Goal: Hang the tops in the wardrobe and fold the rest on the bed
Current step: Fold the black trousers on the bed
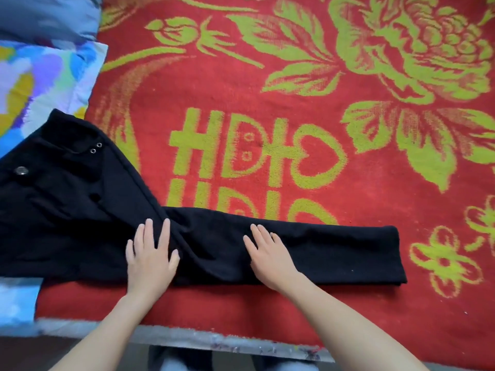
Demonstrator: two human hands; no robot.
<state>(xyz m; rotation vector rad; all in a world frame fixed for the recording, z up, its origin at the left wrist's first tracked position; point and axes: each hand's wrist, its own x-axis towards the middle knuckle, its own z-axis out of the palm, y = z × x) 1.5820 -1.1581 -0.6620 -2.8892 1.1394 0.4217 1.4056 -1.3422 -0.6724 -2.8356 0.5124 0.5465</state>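
Across the near part of the bed [187, 338], a pair of black trousers [80, 210] lies flat, its waist at the left and the leg part stretched out to the right. A round metal button [21, 170] shows near the waistband at the far left, and two small metal rivets [96, 147] sit close together by a pocket higher up. The leg part runs as one long dark band whose right end [396, 253] is squared off on the blanket; whether that end is a hem or a fold cannot be told.

Both hands lie palm down on the trousers. The left hand [150, 258] rests where the seat meets the leg, fingers straight and spread, gripping nothing. The right hand [270, 258] rests further along the leg, fingers straight and close together, pressing flat on the cloth without pinching it. The two hands are apart, with a creased stretch of black cloth between them.

Under the trousers is a red blanket [267, 62] with a yellow-green pattern of flowers, leaves and large characters. At the left, the waist end overlaps a pillow [40, 76] printed in blue, purple and yellow. Behind it lies a plain blue pillow [48, 14]. A piece of light blue cloth [16, 301] lies at the near left, just below the trousers.
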